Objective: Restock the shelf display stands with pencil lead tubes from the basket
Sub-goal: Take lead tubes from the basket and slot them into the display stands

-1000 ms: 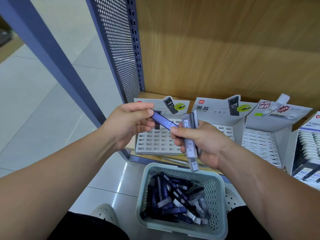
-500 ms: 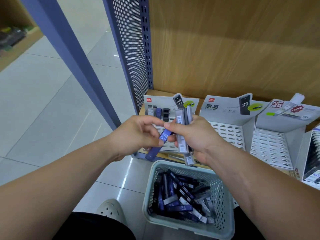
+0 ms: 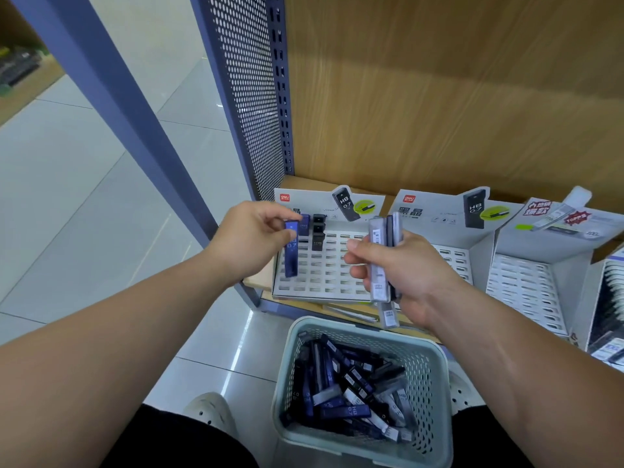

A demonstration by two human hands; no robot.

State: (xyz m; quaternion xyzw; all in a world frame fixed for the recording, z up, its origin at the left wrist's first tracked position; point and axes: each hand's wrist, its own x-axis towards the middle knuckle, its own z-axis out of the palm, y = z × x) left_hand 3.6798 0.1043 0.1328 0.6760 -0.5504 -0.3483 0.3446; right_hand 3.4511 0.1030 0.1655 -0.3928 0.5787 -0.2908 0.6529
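Blue tube, long axis upright, pinched by fingers of left hand over leftmost stand slots (right hand grips spare tubes).

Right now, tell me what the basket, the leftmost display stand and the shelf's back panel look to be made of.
Basket: pale green plastic, matte; moulded perforated walls and rounded rim. Leftmost display stand: probably printed card, white, matte; folded flaps, die-cut slots. Back panel: wood-grain board, slight sheen; veneer or laminate, cannot tell.
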